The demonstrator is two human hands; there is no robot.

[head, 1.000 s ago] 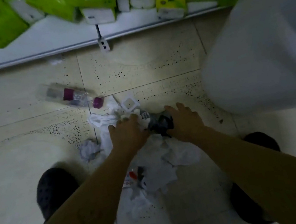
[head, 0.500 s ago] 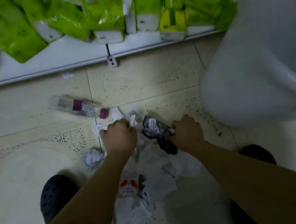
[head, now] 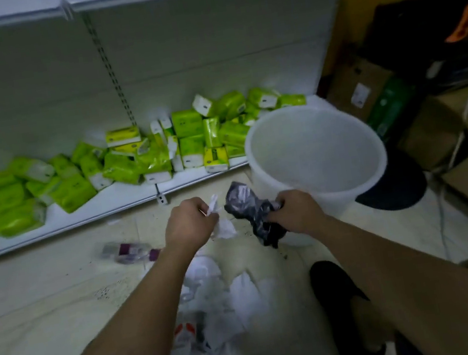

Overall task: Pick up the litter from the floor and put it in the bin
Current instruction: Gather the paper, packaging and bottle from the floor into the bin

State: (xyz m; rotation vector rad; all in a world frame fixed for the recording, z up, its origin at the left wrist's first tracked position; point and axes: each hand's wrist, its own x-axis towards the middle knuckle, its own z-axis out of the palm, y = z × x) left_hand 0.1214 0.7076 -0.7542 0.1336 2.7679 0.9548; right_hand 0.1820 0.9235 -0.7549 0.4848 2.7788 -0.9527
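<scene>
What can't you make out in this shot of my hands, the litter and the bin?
Head view only.
- Bottle label: too small and blurred to read.
- Wrapper print: blurred; the right hand covers its middle.
- Paper: how much the left hand grips is hidden in its fist.
- Pile: blurred, partly behind both arms, cut off by the bottom edge.
- Bin base: partly behind the right hand and wrapper.

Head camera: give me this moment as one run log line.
left hand grips white paper | right hand grips black wrapper | both off floor, beside bin | bottle, paper scraps on floor
</scene>
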